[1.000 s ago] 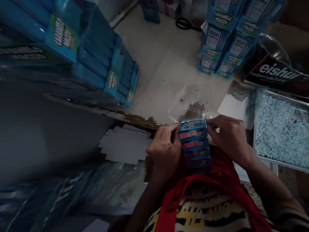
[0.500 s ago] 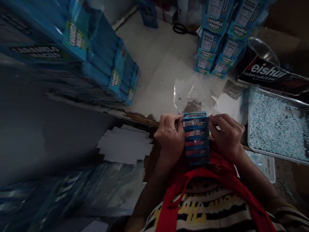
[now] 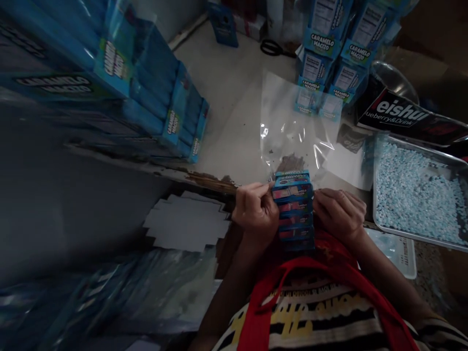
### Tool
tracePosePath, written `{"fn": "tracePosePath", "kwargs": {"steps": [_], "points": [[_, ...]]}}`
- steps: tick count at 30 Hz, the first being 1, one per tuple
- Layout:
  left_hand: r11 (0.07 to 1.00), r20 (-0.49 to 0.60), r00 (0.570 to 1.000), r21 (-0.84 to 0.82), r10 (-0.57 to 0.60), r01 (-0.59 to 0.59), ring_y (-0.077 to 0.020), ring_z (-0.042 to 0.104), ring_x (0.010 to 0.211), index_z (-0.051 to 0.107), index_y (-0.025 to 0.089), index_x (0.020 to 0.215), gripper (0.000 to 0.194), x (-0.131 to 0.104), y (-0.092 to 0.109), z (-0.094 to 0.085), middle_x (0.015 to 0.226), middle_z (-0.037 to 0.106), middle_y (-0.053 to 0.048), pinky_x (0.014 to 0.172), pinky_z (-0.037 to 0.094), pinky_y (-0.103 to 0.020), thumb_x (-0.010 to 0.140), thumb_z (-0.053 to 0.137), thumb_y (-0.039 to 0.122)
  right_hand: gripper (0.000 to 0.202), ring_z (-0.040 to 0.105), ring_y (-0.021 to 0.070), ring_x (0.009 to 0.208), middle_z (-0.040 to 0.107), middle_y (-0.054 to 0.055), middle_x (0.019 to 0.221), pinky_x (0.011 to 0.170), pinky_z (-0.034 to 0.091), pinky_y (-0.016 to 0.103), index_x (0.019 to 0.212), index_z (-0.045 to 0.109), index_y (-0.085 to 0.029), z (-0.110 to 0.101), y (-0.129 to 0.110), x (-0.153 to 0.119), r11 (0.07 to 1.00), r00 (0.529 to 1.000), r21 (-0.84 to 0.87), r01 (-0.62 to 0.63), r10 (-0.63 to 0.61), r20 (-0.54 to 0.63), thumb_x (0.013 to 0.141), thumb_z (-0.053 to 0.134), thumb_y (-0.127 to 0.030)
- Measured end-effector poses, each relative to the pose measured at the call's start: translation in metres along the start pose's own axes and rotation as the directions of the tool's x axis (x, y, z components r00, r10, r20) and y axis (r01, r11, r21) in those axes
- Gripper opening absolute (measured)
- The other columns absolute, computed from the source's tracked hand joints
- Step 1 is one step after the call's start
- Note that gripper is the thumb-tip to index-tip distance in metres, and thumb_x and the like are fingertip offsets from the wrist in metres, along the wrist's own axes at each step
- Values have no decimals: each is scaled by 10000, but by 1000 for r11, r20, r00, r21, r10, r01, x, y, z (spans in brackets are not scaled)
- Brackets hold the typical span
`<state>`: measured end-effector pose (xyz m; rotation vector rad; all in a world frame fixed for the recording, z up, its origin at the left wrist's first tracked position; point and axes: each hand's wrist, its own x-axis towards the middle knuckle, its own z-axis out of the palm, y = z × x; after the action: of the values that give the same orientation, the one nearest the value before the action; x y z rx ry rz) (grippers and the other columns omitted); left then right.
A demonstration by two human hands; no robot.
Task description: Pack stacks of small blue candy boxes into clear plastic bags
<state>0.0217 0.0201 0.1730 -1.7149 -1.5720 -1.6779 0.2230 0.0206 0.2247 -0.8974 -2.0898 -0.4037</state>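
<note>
A clear plastic bag (image 3: 285,117) stretches away from me over the table edge, its far end standing up. At its near end is a stack of small blue candy boxes (image 3: 295,207), close against my red apron. On the stack's left side my left hand (image 3: 256,209) is closed, pinching the bag's edge. My right hand (image 3: 340,210) is closed in the same way at the right side, fingertips on the film. The boxes sit between the two hands; whether the fingers also press on them, I cannot tell.
Blue candy display boxes (image 3: 146,92) are piled at the left, and more wrapped boxes (image 3: 321,44) stand at the back. A metal tray (image 3: 420,195) of pale blue pieces lies right, below a black carton (image 3: 409,114). Scissors (image 3: 271,47) rest behind. White card sheets (image 3: 186,222) lie lower left.
The clear bag's far part has risen and spread out further up the table. Both hands and the box stack have shifted slightly toward me, and the stack's top shows more.
</note>
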Motion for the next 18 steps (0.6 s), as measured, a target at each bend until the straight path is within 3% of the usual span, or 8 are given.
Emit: {"fn": "tracePosePath", "kwargs": {"steps": [4, 9, 10, 12, 14, 15, 18], "points": [[999, -20, 998, 15, 51, -51, -142, 705, 906, 657, 187, 1013, 170, -7, -7, -5, 955, 722, -47, 849, 550, -250, 951, 729, 47, 138, 765, 131, 776, 823, 26, 947, 707, 564, 276, 1072, 694, -206, 5, 1, -7, 998, 998, 31, -53, 52, 23, 978, 749, -121], [975, 127, 968, 2, 218, -220, -175, 753, 967, 709, 216, 1138, 298, -38, -25, -26, 1035, 767, -61, 911, 581, -278, 896, 799, 68, 156, 773, 144, 822, 825, 44, 982, 748, 584, 275, 1128, 693, -204, 8, 1, -24, 997, 999, 72, -40, 38, 37, 995, 719, -125], [984, 155, 972, -12, 178, -179, -181, 754, 963, 706, 218, 1130, 284, -45, -29, -26, 1029, 766, -59, 895, 580, -281, 897, 799, 84, 173, 772, 147, 827, 824, 43, 990, 749, 587, 280, 1138, 696, -214, 10, 3, -29, 995, 999, 89, -41, 38, 39, 991, 717, -124], [999, 185, 982, -19, -26, 30, -192, 741, 922, 689, 205, 1118, 250, -57, -36, -18, 1018, 750, -62, 818, 566, -285, 900, 798, 152, 205, 761, 154, 820, 814, 36, 987, 735, 586, 294, 1143, 691, -238, 18, 5, -36, 990, 998, 129, -58, 55, 29, 980, 712, -116], [965, 205, 945, -16, -254, 263, -203, 715, 893, 667, 184, 1135, 272, -63, -41, -4, 1025, 726, -71, 760, 540, -294, 899, 789, 244, 228, 742, 164, 818, 793, 30, 966, 726, 586, 309, 1136, 674, -253, 28, 8, -40, 979, 992, 164, -123, 127, -16, 967, 702, -104], [945, 226, 922, -11, -315, 326, -205, 697, 885, 662, 179, 1115, 253, -64, -43, 2, 1018, 711, -71, 753, 526, -299, 905, 768, 272, 225, 731, 171, 823, 778, 31, 953, 724, 585, 317, 1131, 664, -254, 33, 8, -41, 969, 982, 174, -178, 187, -35, 963, 696, -107], [961, 334, 902, 63, -273, 268, -204, 619, 850, 639, 187, 941, 58, -60, -45, 14, 925, 657, -59, 757, 457, -310, 963, 647, 240, 148, 694, 182, 822, 723, 32, 904, 711, 566, 328, 1093, 649, -237, 45, 7, -40, 906, 925, 202, -371, 380, -7, 967, 674, -163]]}}
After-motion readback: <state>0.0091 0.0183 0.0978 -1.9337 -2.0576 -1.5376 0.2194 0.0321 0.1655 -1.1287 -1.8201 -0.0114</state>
